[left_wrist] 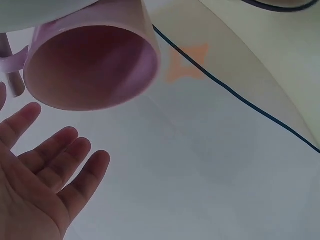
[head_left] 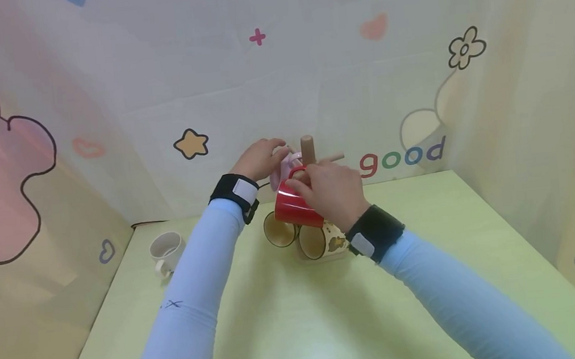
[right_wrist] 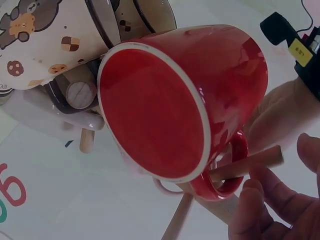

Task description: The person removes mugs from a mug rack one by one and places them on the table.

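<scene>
A red mug (right_wrist: 155,110) hangs by its handle on a peg (right_wrist: 255,162) of a wooden mug stand (head_left: 307,149). My right hand (head_left: 337,192) is right at that peg; in the right wrist view its fingers (right_wrist: 280,195) are loosely bent beside the peg's end, off the mug's body. Behind the red mug, a pink mug (left_wrist: 95,65) hangs with its mouth toward the left wrist camera. My left hand (left_wrist: 45,175) is just beside it, fingers spread and holding nothing. In the head view the left hand (head_left: 261,158) partly covers the pink mug.
Lower on the stand hang two patterned mugs, one at the front (head_left: 335,238) and one to its left (head_left: 279,230). A whitish mug (head_left: 167,250) stands upright on the pale green table (head_left: 290,327) at the left. A printed curtain (head_left: 237,75) closes off the back and sides.
</scene>
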The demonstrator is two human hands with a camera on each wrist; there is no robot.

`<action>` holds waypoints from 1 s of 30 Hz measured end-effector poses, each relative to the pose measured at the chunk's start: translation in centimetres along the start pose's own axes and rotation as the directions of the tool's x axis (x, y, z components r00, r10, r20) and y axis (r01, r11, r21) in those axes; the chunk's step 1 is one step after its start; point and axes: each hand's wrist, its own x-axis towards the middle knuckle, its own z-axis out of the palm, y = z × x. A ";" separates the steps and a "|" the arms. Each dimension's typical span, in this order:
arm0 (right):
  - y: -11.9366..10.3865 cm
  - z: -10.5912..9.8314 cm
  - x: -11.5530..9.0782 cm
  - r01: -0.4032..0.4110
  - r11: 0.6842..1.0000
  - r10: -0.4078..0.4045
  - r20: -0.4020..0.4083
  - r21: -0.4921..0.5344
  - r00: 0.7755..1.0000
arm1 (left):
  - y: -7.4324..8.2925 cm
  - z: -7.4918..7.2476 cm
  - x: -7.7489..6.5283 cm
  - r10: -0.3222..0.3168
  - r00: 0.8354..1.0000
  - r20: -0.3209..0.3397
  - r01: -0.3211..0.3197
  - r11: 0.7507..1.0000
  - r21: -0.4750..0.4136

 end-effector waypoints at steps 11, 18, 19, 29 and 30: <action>-0.9 0.6 1.0 -0.016 0.998 0.014 -0.042 -0.053 0.999 | 1.0 0.2 1.3 0.053 0.998 0.041 -0.053 0.999 -0.014; -0.9 0.8 1.1 -0.019 0.996 0.014 -0.055 -0.088 0.998 | 1.1 0.4 1.0 0.028 0.997 0.073 -0.022 0.996 -0.081; -0.9 0.8 1.1 -0.020 0.996 0.015 -0.053 -0.091 0.998 | 1.1 0.4 1.0 0.024 0.997 0.076 -0.016 0.995 -0.095; -0.9 0.9 1.1 -0.032 0.994 0.029 -0.030 -0.100 0.999 | 0.8 0.7 0.8 -0.004 0.997 0.074 0.012 0.993 -0.116; -0.8 0.8 1.1 -0.033 0.995 0.031 -0.026 -0.097 0.999 | 0.8 0.6 0.8 -0.007 0.997 0.074 0.016 0.993 -0.113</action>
